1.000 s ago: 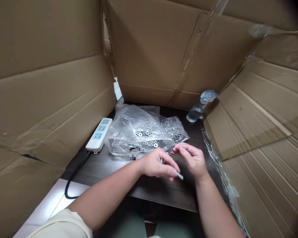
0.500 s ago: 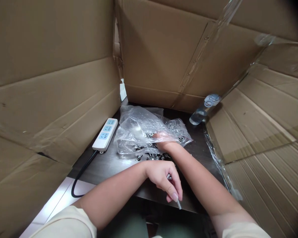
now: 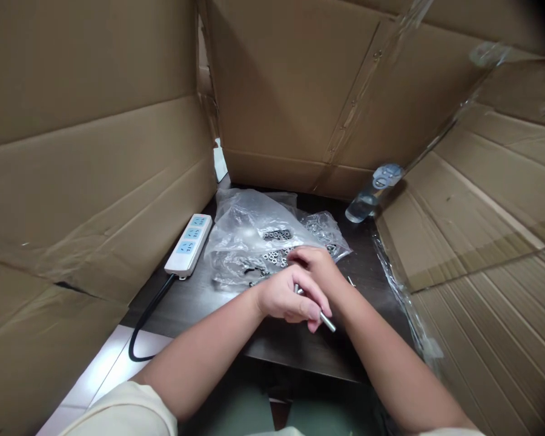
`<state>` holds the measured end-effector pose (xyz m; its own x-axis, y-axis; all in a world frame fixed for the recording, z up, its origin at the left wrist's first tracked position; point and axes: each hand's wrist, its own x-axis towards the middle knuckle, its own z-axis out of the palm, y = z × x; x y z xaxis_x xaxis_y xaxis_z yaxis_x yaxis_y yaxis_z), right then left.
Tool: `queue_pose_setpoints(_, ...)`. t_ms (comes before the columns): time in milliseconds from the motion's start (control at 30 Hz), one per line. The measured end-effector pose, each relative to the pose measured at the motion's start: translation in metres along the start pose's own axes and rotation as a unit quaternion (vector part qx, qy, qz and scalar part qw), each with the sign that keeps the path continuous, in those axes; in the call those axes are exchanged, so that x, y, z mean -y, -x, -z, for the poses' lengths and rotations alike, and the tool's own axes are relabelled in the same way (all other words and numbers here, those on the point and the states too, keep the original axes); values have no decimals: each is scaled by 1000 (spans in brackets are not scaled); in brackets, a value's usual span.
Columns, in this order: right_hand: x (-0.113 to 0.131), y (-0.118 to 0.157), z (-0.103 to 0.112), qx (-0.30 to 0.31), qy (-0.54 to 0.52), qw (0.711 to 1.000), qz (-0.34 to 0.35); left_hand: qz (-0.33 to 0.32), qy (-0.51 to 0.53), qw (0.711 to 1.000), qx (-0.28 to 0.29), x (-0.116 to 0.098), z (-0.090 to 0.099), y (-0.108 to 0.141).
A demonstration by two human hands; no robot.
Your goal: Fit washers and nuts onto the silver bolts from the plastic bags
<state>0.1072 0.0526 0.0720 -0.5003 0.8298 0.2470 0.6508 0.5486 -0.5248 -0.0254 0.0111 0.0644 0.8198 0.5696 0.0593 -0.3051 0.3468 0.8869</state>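
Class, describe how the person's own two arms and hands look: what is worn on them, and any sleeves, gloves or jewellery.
Both hands, left hand and right hand, are bare: no gloves, rings or watch visible. Forearms are uncovered. A short cream fabric sleeve covers the left upper arm.

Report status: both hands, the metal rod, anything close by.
Left hand shut on thin silver metal rod. Right hand beside it, fingers curled, contents hidden. Clear plastic bag of small washers just beyond.

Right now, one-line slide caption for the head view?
Left hand grips a metal rod; right hand reaches beside a plastic bag of washers.
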Motion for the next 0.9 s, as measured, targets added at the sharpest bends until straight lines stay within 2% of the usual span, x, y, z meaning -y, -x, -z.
queue_pose_setpoints(33, -2, 13, 5, -45, -81, 995, -35, -19, 23, 999, -29, 1, 0, -1)
queue_pose_setpoints(67, -5, 26, 10, -97, -167, 978, -81, -40, 40, 996, -64, 2, -1, -3)
queue_pose_setpoints(133, -10, 48, 15, -203, -310, 914, -166, -74, 48, 985, -151, 5, -4, -10)
queue_pose_setpoints(200, -13, 63, 15, -299, -392, 844, -211, -94, 10, 964, -248, 9, -6, -19)
queue_pose_setpoints(267, -12, 71, 10, -362, -418, 805, -216, -109, -60, 937, -326, 15, -8, -27)
queue_pose_setpoints(367, -5, 73, -3, -389, -408, 803, -194, -135, -159, 900, -384, 23, -7, -34)
queue_pose_setpoints(467, -2, 71, -15, -394, -402, 805, -185, -146, -210, 877, -407, 28, -4, -36)
queue_pose_setpoints(733, -6, 68, -25, -406, -405, 797, -190, -153, -230, 871, -407, 28, -6, -36)
queue_pose_setpoints(900, -5, 68, -29, -410, -341, 828, -175, -166, -255, 858, -414, 32, -5, -37)
